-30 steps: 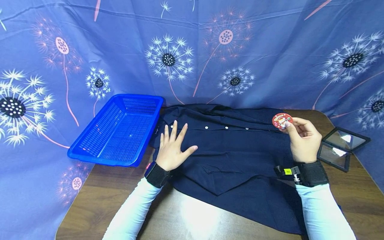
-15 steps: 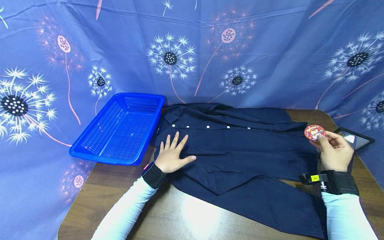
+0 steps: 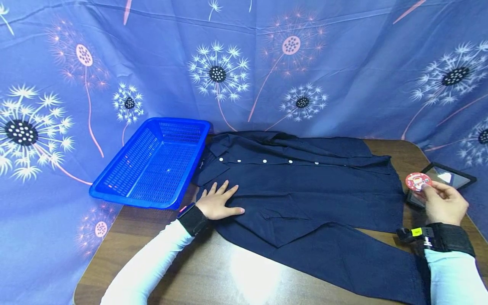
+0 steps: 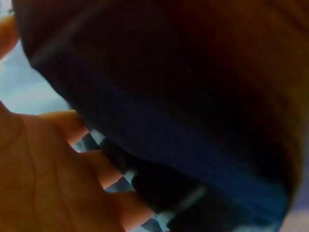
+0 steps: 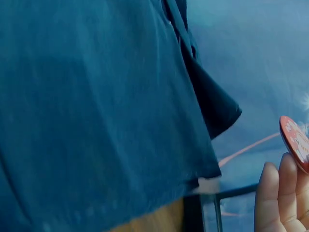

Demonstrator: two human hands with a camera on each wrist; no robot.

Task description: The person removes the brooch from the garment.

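A dark navy button-front shirt (image 3: 316, 190) lies spread across the table, its collar to the left and its hem to the right. My left hand (image 3: 215, 204) rests on it below the collar, fingers spread. In the left wrist view the palm (image 4: 53, 174) is beside dark cloth (image 4: 145, 106). Past the hem, my right hand (image 3: 447, 205) pinches a round red badge (image 3: 418, 181) with a printed picture, thumb on its face. The right wrist view catches only the badge's edge (image 5: 293, 137) and some fingers (image 5: 287, 198) at the right border.
A blue plastic basket (image 3: 187, 178) stands left of the collar. Beyond the hem, a hinged black frame (image 3: 453, 174) with clear panes lies on the wooden table (image 3: 114, 254), partly hidden by my right hand. A dandelion-print cloth (image 3: 248, 51) hangs behind.
My right hand has carried the badge right and toward me, off the shirt and over the black frame. My left hand has slid slightly toward me, away from the button row.
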